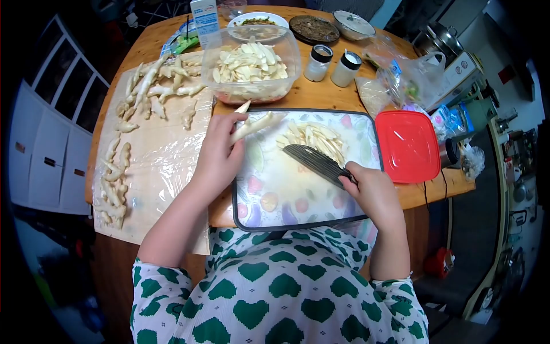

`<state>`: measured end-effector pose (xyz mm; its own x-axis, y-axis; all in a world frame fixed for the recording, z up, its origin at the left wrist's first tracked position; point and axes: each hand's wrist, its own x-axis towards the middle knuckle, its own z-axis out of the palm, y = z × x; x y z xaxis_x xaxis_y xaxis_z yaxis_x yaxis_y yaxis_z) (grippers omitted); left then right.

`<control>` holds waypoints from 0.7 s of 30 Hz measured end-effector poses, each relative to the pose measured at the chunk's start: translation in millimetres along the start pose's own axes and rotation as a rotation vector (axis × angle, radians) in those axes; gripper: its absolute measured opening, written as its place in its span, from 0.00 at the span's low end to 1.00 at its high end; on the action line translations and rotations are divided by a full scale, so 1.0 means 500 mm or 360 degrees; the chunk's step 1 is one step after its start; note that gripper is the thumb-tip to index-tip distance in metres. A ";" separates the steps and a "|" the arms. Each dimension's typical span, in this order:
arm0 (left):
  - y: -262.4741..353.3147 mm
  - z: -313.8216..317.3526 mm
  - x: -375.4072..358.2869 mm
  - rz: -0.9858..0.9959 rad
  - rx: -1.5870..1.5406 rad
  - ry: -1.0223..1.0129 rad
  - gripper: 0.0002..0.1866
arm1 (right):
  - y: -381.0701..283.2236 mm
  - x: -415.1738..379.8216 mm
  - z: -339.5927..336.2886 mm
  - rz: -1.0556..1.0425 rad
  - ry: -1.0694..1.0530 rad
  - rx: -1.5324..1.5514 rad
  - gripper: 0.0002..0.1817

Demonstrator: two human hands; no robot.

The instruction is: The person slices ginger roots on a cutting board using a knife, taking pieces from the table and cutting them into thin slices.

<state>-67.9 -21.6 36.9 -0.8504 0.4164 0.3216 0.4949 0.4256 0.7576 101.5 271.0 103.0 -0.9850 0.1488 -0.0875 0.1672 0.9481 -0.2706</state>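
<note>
My left hand [220, 149] is closed around a peeled, pale ginger root [256, 126] over the left edge of the patterned cutting board [275, 195]. In my right hand [369, 189] is a knife [314, 160] with a dark, ridged blade, held by its handle. The blade lies low over the board, its edge close against a pile of cut ginger slices [309, 136]. Beyond the board stands a clear plastic container [252, 90] heaped with more slices.
Whole ginger roots [154, 80] lie on a plastic-covered board [160, 166] at left. A red lid [407, 146] sits right of the cutting board. Two jars [318, 63], a plate of food [258, 18], a dark dish [314, 28] and plastic bags [412, 77] stand farther back.
</note>
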 end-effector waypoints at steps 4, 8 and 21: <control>0.025 -0.028 -0.031 -0.0502 -0.0691 -0.0199 0.29 | 0.018 0.012 0.000 -0.0034 0.0029 0.0026 0.11; 0.016 -0.057 -0.051 -0.0897 -0.0989 -0.0498 0.30 | 0.026 0.023 0.001 0.0046 0.0037 0.0033 0.11; 0.007 0.011 -0.094 -0.0373 -0.0575 -0.0582 0.28 | 0.011 -0.022 -0.005 0.0259 -0.0017 0.0684 0.16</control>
<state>-25.4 -35.2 21.3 -0.7810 0.6227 -0.0477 0.1531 0.2650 0.9520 112.9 275.2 104.9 -0.9444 0.2809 -0.1708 0.3242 0.7095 -0.6257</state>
